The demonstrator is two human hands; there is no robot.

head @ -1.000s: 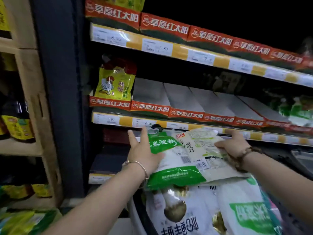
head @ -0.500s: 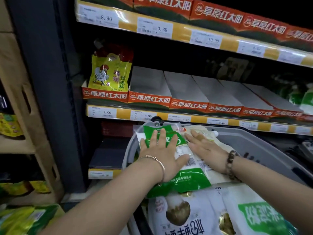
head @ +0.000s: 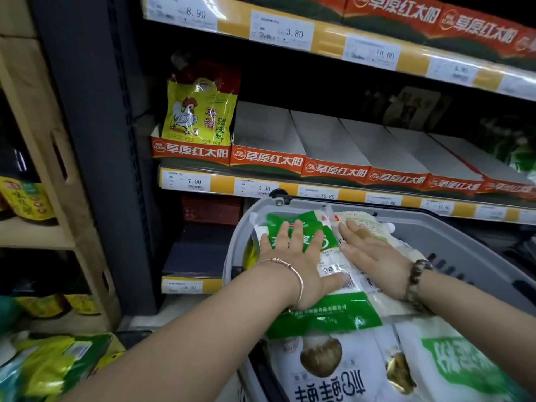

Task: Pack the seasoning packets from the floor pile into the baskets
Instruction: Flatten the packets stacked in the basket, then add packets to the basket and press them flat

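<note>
A glossy green-and-white seasoning packet [head: 324, 314] lies flat in the lower middle of the frame, on top of the load in a smooth grey plastic basket [head: 446, 242] with a rounded rim. Just to its right lies a cream packet [head: 367, 220] with small print. The left hand [head: 293, 265] presses flat on the green packet, fingers straight and spread. The right hand [head: 374, 256] lies flat on the cream one, fingers straight. Along the bottom edge, crinkled white pouches [head: 333, 378] printed with mushrooms are heaped in the basket. At upper left, a shiny yellow chicken-print pouch [head: 200, 111] stands in an orange-fronted cardboard tray [head: 191, 150].
</note>
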